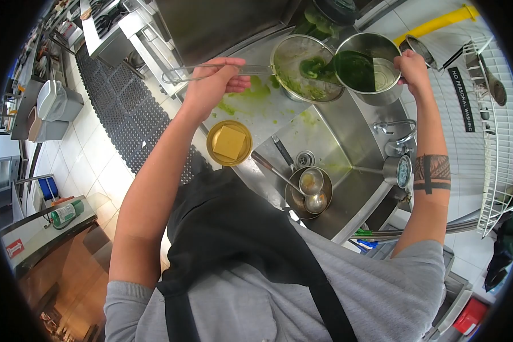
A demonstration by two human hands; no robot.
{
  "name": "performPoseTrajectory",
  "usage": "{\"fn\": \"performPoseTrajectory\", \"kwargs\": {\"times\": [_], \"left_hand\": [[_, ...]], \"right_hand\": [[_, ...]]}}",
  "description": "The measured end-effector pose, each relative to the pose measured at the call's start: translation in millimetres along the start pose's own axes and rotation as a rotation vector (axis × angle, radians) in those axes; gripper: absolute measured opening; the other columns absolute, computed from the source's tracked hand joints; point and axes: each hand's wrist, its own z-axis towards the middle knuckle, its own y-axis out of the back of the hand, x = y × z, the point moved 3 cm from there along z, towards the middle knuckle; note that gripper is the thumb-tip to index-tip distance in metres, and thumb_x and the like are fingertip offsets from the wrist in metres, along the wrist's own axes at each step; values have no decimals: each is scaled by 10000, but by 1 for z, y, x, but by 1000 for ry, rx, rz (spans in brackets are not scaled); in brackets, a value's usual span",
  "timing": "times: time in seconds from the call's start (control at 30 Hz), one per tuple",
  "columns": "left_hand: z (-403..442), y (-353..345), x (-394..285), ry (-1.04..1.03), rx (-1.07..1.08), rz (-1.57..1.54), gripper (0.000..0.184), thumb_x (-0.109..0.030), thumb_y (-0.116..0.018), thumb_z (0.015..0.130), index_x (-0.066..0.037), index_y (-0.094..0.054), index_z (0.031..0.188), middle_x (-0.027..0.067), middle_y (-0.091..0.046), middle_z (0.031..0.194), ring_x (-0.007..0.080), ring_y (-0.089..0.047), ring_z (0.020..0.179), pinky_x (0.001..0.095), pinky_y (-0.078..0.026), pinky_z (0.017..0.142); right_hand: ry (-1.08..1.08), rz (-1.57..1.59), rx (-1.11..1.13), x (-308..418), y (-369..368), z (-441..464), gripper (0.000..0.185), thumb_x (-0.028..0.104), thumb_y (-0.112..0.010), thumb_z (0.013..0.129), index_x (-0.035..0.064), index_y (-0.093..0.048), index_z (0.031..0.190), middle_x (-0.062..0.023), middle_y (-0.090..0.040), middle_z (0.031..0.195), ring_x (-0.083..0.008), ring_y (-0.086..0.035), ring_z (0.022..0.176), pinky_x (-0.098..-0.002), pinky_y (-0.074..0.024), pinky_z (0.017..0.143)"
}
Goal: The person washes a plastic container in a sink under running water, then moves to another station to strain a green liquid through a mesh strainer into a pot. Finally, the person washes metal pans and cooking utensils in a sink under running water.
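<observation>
My left hand [218, 82] holds the long wire handle of a round mesh strainer [285, 60], thumb pressed on it and fingers stretched out. The strainer sits over a metal container [296, 96], mostly hidden below it. In my right hand [414, 69], gripped at its right side, is a steel pot [384, 51], tilted toward the strainer. Dark green liquid [354, 69] runs from the pot's rim into the mesh, where green pulp clings. Green splashes [257, 90] mark the steel counter beneath. Near my left forearm stands a gold tin [212, 149] with a yellow block [229, 142] on it.
In the steel sink [342, 148] sits a pot [303, 212] with ladles. A green-stained blender jar [316, 23] stands behind the strainer. The tap [396, 126], a small saucepan [398, 170] and a white wire rack [496, 165] are at right. A black rubber mat [117, 100] lies left.
</observation>
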Motion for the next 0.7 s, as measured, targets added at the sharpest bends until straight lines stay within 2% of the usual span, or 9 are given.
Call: {"fn": "performPoseTrajectory", "kwargs": {"times": [0.23, 0.37, 0.7], "left_hand": [[-3, -3, -12, -15, -4, 6, 285, -122, -551, 980, 54, -638, 1187, 198, -723, 991, 228, -732, 893, 317, -600, 805], [-3, -6, -20, -35, 0, 60, 315, -134, -542, 982, 56, -629, 1217, 209, -719, 999, 237, -725, 908, 337, -601, 826], [1, -10, -42, -81, 24, 187, 310, -141, -552, 976, 67, -647, 1184, 201, -731, 967, 225, -741, 868, 306, -602, 792]], "right_hand": [[-16, 5, 8, -3, 1, 0, 72, 62, -622, 745, 14, -572, 764, -61, -563, 693, -156, -511, 466, -295, -454, 389], [-20, 10, 16, -4, 1, 1, 67, 60, -618, 744, 19, -568, 763, -56, -554, 688, -154, -505, 462, -291, -452, 392], [-12, -2, 11, -6, -1, 2, 74, 57, -615, 738, 10, -568, 769, -57, -548, 684, -156, -499, 460, -296, -451, 395]]}}
